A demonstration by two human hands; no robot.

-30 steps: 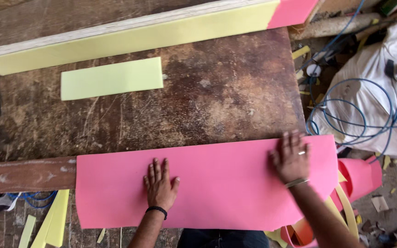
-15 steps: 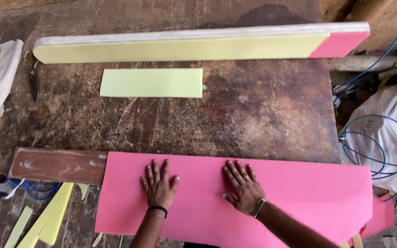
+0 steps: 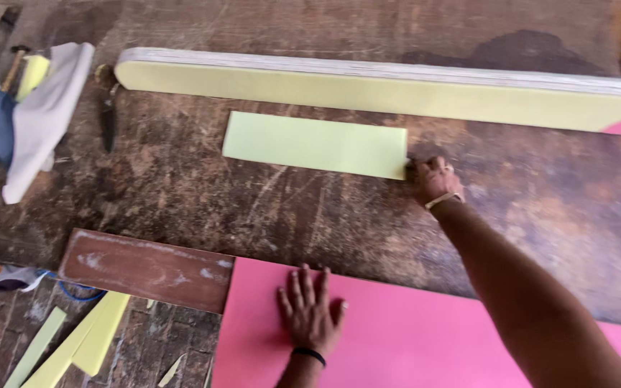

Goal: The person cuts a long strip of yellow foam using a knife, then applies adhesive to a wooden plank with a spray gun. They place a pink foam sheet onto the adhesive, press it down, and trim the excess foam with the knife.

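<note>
Yellow strip [image 3: 315,144] flat — right hand [image 3: 434,181] at its corner.

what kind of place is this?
Probably a carpentry or laminate workshop: a scarred wooden workbench, a long board faced in yellow sheet, a cut yellow strip and offcuts on the floor.

Matt pink sheet [image 3: 425,338], scratched rough wooden table [image 3: 253,201]

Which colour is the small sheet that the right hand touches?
Pale yellow-green; the head view shows the small sheet at the right hand.
</note>
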